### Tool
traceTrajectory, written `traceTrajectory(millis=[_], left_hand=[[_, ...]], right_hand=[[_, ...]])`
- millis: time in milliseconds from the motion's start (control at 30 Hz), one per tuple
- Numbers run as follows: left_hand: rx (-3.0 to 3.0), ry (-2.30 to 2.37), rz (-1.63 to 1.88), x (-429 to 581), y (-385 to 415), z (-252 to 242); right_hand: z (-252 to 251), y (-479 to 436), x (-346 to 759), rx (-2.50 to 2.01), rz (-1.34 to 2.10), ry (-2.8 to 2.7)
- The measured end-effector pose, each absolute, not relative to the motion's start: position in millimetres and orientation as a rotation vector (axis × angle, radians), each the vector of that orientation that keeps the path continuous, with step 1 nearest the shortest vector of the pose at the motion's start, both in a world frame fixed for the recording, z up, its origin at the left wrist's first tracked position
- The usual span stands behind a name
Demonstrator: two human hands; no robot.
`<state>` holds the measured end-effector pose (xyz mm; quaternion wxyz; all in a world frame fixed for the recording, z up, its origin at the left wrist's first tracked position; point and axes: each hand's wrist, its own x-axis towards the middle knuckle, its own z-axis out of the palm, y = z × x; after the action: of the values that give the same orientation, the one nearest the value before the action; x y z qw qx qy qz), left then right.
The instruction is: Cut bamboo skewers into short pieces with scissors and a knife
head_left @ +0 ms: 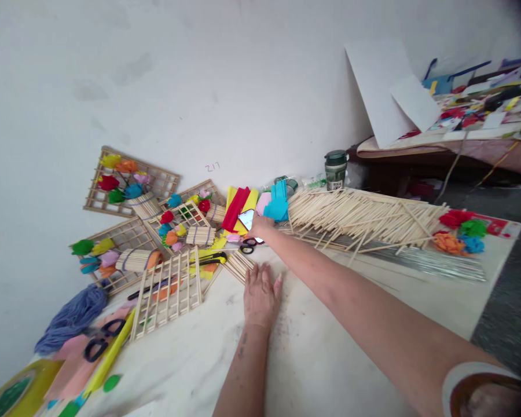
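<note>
My left hand (261, 294) lies flat, palm down, on the pale tabletop (316, 347), its fingers stretched out. Its fingertips are close to a small bunch of thin wooden sticks (239, 265). Farther forward, my right hand (263, 227) reaches across onto a phone (245, 219) with a lit screen. A finger points over the screen, and the hand covers the phone's right side; the other fingers are partly hidden. Just below the phone are the dark handles of scissors (248, 246). To the left, a yellow utility knife (208, 259) lies by a stick lattice (169, 295).
Lattice panels with colourful paper flowers (124, 174) stand at the left. Blue yarn (73, 315) and another pair of scissors (104, 340) lie nearer. A large stick pile (364, 220) spreads right, with a dark green cup (336, 169) behind it. The wall (221, 87) borders the back.
</note>
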<state>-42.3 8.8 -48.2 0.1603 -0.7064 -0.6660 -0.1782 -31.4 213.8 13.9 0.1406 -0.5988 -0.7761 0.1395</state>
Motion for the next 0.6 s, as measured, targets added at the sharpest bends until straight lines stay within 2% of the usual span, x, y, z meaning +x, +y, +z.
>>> traceTrajectory(millis=[300,600], left_hand=[[-2.025,-1.868,-0.571,-43.0,9.3,-50.0],[-2.059,-1.928,-0.598,-42.6,10.3,-49.1]], right_hand=[[23.6,220.6,-28.5,-1.631,0.247,-2.212],[7.7,215.9,-27.0,-1.595,0.119,-2.184]])
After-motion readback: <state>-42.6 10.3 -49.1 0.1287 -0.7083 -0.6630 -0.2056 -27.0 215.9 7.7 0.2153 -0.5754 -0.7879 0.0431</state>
